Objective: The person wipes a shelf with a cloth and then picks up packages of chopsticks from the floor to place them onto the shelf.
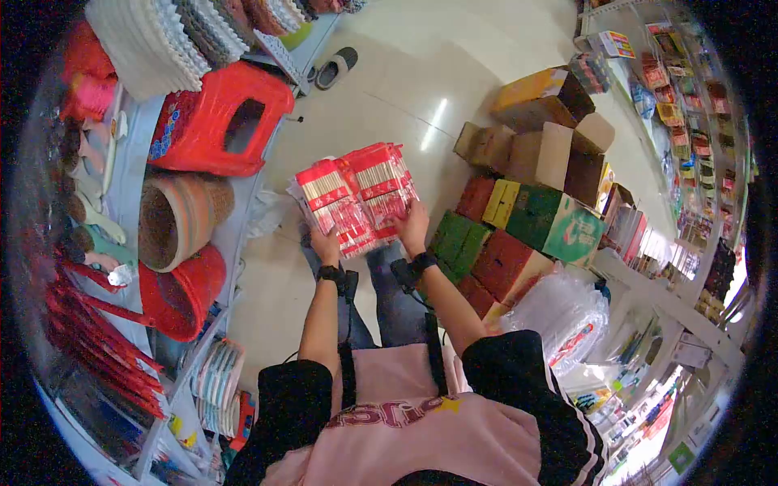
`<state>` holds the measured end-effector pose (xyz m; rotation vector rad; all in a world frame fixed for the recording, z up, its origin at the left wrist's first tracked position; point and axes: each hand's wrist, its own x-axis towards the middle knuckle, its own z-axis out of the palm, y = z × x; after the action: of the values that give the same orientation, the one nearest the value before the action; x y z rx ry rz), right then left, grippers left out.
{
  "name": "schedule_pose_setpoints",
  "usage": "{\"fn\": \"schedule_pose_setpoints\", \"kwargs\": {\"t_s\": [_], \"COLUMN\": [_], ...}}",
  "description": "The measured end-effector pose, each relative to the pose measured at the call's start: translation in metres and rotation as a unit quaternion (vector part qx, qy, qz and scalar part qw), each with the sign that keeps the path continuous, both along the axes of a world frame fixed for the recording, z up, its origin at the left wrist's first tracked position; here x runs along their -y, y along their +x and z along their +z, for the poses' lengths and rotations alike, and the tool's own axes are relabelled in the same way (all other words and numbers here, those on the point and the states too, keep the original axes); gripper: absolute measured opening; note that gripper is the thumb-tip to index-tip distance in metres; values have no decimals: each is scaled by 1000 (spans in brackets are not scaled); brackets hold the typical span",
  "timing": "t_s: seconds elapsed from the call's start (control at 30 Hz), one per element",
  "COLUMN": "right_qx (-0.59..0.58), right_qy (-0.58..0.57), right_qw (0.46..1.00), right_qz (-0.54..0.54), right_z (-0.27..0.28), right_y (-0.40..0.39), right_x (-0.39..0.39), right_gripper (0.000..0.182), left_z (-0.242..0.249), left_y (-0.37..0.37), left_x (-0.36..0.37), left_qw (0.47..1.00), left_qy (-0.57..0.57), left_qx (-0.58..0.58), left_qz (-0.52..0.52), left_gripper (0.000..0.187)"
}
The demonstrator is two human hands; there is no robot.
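Note:
Two red-and-white packs with rows of thin pale sticks showing through are held side by side in front of me. My left hand [326, 245] grips the lower edge of the left pack [327, 191], its fingers partly under the wrapping. On the right pack [381, 183], my right hand [412, 228] is closed around the lower right edge. The packs touch along the middle and lie tilted above the floor and my legs. Dark bands with small devices are on both wrists.
Shelves on the left hold a red plastic stool [219, 121], a woven basket [174, 223] and a red bucket [185, 293]. Cardboard boxes [509, 263] are stacked on the right, beside a plastic-wrapped bundle [565, 320]. A slipper [335, 68] lies on the tiled floor [381, 89].

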<state>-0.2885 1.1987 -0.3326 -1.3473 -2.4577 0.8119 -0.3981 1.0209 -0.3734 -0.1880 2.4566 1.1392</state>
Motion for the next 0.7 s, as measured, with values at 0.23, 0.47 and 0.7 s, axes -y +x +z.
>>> {"fn": "schedule_pose_setpoints", "kwargs": {"t_s": [0.23, 0.47, 0.7], "right_qx": [-182, -262, -202], "right_qy": [-220, -493, -368], "right_qw": [957, 829, 898], "right_qz": [-48, -16, 130], "right_z": [22, 79, 94], "right_y": [9, 18, -20], "right_x": [-7, -5, 73], "right_gripper": [39, 37, 56], "left_z": [15, 95, 126], "left_y": [-12, -18, -4], "left_x": [14, 32, 71], "left_qw": [992, 925, 880], "left_qy": [117, 352, 384], "left_qx": [30, 138, 279], "left_qz": [-26, 36, -1], "left_gripper": [36, 31, 48]}}
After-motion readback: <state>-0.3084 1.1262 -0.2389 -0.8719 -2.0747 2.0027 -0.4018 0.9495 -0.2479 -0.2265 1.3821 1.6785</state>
